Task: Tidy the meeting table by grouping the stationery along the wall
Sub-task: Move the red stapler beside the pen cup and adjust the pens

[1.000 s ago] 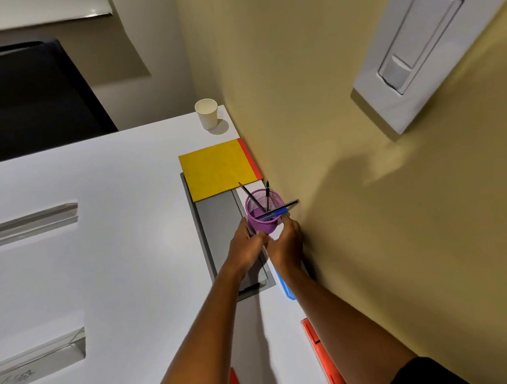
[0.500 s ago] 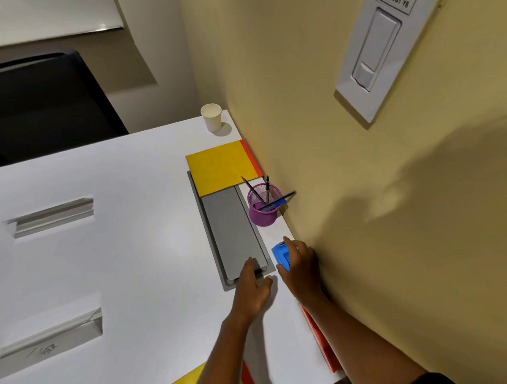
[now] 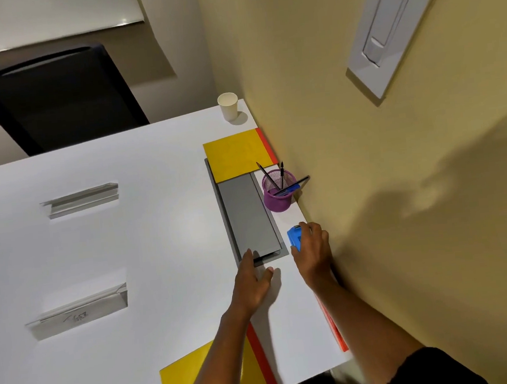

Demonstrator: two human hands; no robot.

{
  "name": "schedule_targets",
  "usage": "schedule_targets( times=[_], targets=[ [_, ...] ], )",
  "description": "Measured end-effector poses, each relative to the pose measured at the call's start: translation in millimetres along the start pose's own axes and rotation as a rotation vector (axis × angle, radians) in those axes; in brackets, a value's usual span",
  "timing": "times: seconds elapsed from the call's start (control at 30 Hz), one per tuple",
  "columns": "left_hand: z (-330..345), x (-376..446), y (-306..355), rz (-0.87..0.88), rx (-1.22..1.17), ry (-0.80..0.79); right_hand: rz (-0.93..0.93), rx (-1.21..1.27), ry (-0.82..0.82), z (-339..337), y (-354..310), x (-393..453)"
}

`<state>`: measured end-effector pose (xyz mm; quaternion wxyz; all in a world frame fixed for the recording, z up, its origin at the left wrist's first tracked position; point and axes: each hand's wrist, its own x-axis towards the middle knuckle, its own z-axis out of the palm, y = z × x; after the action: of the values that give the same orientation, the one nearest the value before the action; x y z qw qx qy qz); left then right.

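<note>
The right hand point(image 3: 312, 248) curls over a blue stapler-like block point(image 3: 293, 237) on the table point(image 3: 128, 250) beside the wall, its long axis running toward the purple pen cup point(image 3: 278, 194); the grip underneath is hidden. The left hand point(image 3: 251, 280) rests flat, fingers relaxed, nearby

The strip of desk point(image 3: 282, 220) along the wall point(image 3: 353, 182) is narrow. The purple cup point(image 3: 278, 193) of pens stands in it, with the yellow folder point(image 3: 236, 158) just behind. The right hand point(image 3: 312, 249) and the blue thing point(image 3: 294, 239) fill the near part. A bare gap lies between cup and hand. The left side of the desk is wide, with two clear stands point(image 3: 81, 199) far off.
</note>
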<state>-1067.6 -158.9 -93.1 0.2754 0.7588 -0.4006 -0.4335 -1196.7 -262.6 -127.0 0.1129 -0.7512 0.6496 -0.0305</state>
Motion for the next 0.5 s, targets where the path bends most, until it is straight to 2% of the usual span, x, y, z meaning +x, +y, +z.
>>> schedule_targets(
  times=[0.17,0.27,0.37,0.5],
  targets=[
    [-9,-11,-8,0.040,-0.020,0.049,0.010,0.054,-0.003,-2,1,-1],
    [-16,-22,-10,0.076,-0.037,0.097,-0.007,0.101,0.052,-8,0,-8],
    [-24,-36,-9,0.033,-0.021,0.133,-0.065,0.081,0.119,-14,-7,-19],
    [-37,-60,-13,-0.046,-0.028,0.154,-0.191,0.060,0.048,-17,-24,-46]
  ],
)
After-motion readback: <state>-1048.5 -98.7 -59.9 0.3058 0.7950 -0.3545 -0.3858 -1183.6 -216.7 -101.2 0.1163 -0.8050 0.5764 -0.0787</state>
